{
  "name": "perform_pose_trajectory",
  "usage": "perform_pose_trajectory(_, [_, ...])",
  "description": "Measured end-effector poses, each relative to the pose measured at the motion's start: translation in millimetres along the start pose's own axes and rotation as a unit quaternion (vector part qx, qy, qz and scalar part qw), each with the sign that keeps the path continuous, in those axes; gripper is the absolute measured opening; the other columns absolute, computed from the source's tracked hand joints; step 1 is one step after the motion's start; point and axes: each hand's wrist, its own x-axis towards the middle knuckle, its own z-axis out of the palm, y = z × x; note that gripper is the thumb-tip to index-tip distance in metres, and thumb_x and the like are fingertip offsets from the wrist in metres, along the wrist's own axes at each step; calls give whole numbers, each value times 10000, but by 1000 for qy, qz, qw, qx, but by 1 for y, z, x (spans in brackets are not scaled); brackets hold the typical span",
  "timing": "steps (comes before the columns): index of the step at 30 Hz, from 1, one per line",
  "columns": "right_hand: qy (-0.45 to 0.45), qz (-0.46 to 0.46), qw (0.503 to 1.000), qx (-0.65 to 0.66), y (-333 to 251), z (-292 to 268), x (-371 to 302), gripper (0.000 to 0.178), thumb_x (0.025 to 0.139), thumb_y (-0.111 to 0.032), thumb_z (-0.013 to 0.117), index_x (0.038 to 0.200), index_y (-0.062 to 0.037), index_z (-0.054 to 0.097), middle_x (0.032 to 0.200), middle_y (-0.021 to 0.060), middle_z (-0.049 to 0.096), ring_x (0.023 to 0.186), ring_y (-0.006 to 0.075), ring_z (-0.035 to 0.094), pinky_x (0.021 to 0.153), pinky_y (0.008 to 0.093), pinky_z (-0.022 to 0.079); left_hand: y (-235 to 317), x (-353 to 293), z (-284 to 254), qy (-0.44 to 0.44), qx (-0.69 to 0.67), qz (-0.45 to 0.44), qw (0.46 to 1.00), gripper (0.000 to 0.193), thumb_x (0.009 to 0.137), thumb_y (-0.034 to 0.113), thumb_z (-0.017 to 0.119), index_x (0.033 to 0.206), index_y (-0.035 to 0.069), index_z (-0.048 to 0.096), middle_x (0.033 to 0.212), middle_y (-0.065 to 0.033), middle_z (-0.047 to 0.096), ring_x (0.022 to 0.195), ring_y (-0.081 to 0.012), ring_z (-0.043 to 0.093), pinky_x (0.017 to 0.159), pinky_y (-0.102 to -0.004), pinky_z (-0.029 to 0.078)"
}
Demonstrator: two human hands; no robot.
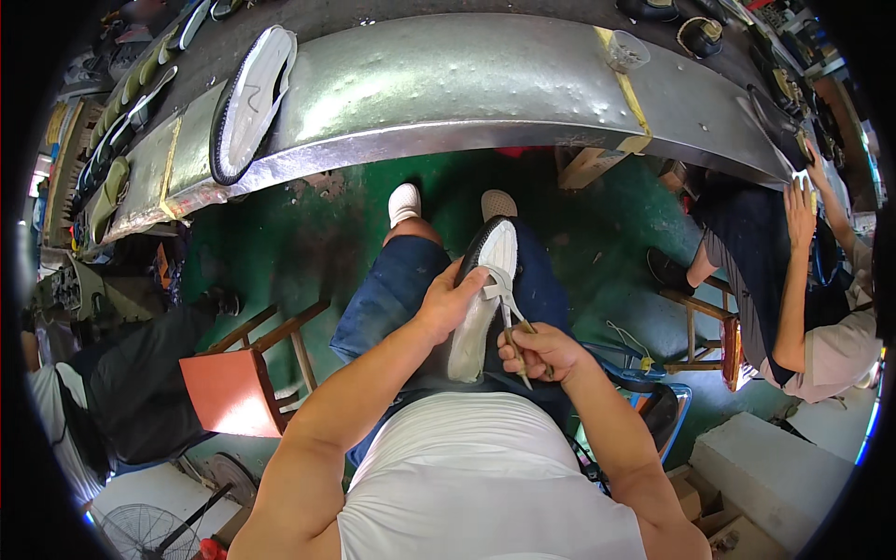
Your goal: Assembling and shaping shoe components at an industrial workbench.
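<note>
My left hand (452, 303) is closed around the side of a sandal (501, 245) held above my lap. The sandal has a black edge, a whitish footbed and grey straps, and its far end points away from me. Closed around the metal handles of long pliers (509, 336) is my right hand (541, 353). The jaws of the pliers meet the grey strap on the sandal's right side. Exactly what they grip is too small to tell. A second sandal (250, 107), white with a black edge, leans on the bench edge at the left.
A metal-covered bench (448, 84) curves in front of me, with a clear plastic cup (626, 51) on it. More footwear (110, 198) lines the far left. Another person (803, 289) works at the right. A red-topped stool (233, 392) stands left; a fan (149, 530) is lower left.
</note>
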Motion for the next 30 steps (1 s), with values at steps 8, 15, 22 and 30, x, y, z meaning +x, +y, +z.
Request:
perform_pose_trajectory(8, [214, -35, 872, -439, -59, 51, -54, 381, 1023, -329, 526, 1130, 33, 576, 911, 82, 662, 774, 168, 670, 542, 304, 555, 13, 3, 10, 32, 56, -28, 998, 529, 957, 302, 645, 1372, -4, 524, 1162, -130, 665, 1024, -180, 634, 907, -324, 505])
perform_pose_trajectory(15, [266, -102, 676, -680, -85, 83, -18, 444, 1030, -362, 466, 860, 22, 610, 709, 155, 645, 685, 263, 656, 668, 379, 506, 14, 2, 13, 17, 192, -20, 981, 595, 884, 321, 678, 1350, -15, 524, 1154, -166, 659, 1029, -237, 646, 899, -356, 518])
perform_pose_trajectory(22, [266, -89, 720, -635, -72, 68, -30, 347, 988, -310, 563, 891, 20, 609, 706, 95, 653, 597, 178, 634, 606, 336, 512, 24, 10, -2, -46, 144, -69, 986, 605, 879, 319, 710, 1342, -17, 515, 1180, -146, 653, 1057, -230, 639, 931, -370, 512])
perform_pose_trajectory(30, [159, -120, 562, -803, -17, 64, -48, 474, 922, -147, 602, 1326, 82, 505, 1141, 273, 629, 1065, 416, 613, 933, 432, 499, 30, 19, -9, -111, 108, -136, 978, 517, 922, 289, 718, 1347, 53, 541, 1220, -85, 654, 1104, -193, 621, 982, -375, 483])
